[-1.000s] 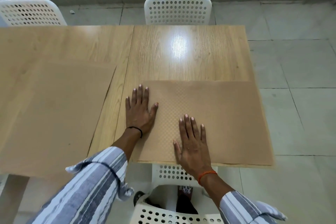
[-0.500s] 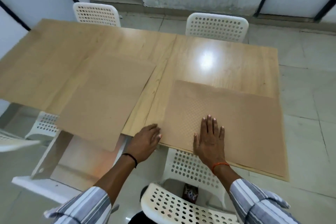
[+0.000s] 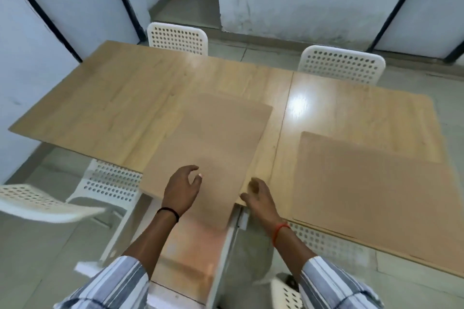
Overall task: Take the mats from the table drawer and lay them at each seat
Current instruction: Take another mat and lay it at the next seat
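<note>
Two tan mats lie on the wooden table (image 3: pixel 120 108). The right mat (image 3: pixel 371 183) rests flat along the near edge. The left mat (image 3: pixel 213 143) hangs over the near edge, above the open drawer (image 3: pixel 190 246). My left hand (image 3: pixel 182 189) hovers over the left mat's near part with its fingers curled and apart. At that mat's near right corner, by the table edge, is my right hand (image 3: pixel 258 195), loosely curled. Whether either hand touches the mat is unclear. Both hands hold nothing.
White perforated chairs stand around the table: two at the far side (image 3: pixel 177 37) (image 3: pixel 341 64), one at the near left (image 3: pixel 110 184), another at the far left foreground (image 3: pixel 37 202), and one under the right mat (image 3: pixel 324 241). White partition walls stand behind.
Both hands have left the right mat and moved left to the overhanging left mat. The view has swung left, showing the open drawer below.
</note>
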